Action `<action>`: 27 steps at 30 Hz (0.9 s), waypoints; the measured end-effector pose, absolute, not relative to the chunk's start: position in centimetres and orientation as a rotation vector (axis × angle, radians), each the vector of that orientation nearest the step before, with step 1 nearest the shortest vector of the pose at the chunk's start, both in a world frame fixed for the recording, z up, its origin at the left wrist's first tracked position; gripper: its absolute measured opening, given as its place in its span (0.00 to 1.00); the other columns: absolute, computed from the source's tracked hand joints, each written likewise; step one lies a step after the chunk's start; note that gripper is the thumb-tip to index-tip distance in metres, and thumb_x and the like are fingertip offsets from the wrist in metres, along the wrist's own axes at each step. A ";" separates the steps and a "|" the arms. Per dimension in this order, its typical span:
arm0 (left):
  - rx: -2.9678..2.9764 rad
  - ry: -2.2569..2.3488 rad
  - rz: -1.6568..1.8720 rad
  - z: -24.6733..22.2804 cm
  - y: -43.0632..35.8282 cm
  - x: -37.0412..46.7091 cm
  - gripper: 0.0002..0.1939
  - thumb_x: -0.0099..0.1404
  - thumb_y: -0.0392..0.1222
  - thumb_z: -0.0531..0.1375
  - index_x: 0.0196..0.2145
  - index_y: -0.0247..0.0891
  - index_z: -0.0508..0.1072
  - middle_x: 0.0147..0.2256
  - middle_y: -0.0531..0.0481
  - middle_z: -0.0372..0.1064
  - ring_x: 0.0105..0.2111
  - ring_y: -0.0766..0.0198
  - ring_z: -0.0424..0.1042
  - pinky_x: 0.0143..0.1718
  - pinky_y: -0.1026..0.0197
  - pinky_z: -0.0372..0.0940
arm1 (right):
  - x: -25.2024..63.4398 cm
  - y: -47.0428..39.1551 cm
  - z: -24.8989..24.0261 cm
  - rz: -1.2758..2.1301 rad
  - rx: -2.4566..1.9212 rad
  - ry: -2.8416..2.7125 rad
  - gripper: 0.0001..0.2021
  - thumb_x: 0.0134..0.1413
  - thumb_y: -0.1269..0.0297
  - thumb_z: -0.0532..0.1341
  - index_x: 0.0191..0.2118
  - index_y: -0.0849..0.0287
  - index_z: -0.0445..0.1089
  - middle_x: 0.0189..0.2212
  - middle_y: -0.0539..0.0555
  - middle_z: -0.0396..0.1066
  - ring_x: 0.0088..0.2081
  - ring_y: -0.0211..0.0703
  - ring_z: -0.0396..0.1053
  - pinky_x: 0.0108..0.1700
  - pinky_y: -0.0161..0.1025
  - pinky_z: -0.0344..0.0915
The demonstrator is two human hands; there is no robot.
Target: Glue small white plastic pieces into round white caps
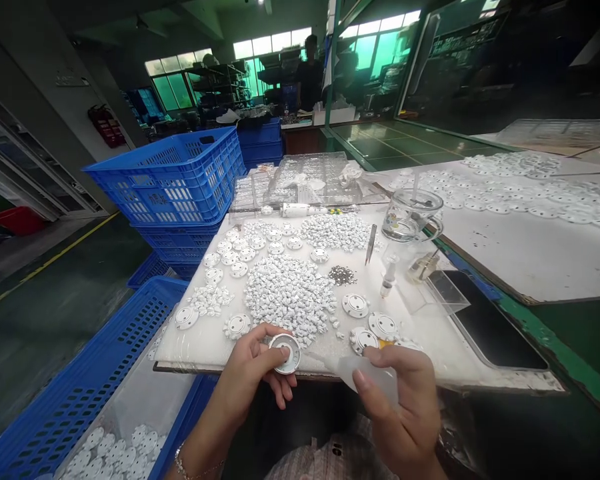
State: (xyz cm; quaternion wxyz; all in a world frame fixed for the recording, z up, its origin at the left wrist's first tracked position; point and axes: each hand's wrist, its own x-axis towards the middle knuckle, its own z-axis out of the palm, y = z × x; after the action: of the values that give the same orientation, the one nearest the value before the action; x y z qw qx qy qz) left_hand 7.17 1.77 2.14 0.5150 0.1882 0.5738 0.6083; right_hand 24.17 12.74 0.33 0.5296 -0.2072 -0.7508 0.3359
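Observation:
Between thumb and fingers, my left hand (263, 360) holds a small round white plastic cap (292, 345) with a raised rim, its hollow face towards me. A translucent squeeze bottle (353, 368) with a thin nozzle is gripped in my right hand (400, 393). The nozzle points left at the cap, close to its rim; I cannot tell whether they touch. Just beyond my hands lies a big heap of small white parts (290, 293). White discs with dark holes (383, 325) lie near my right hand, and another disc (238, 325) is near my left.
Tweezers (371, 243), a glass mug (413, 217), a small pile of dark metal bits (343, 275) and a black phone (490, 320) lie on the white worktop (200, 343). Blue crates (180, 177) stand at left. A person (310, 73) is in the background.

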 end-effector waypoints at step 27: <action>0.523 1.421 1.439 2.4 1.8 7.4 0.16 0.60 0.45 0.63 0.42 0.33 0.66 0.20 0.48 0.74 0.15 0.63 0.70 0.13 0.68 0.64 | 23.6 12.8 -2.0 1.053 -0.588 -1.666 0.07 0.60 0.63 0.61 0.38 0.55 0.60 0.30 0.50 0.66 0.30 0.41 0.66 0.33 0.38 0.61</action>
State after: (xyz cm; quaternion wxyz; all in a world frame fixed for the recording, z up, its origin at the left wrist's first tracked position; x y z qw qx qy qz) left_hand 7.44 1.76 2.37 0.5022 0.2166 0.5883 0.5957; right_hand 23.57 12.85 -2.04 0.5162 -0.2448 -0.6938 0.4384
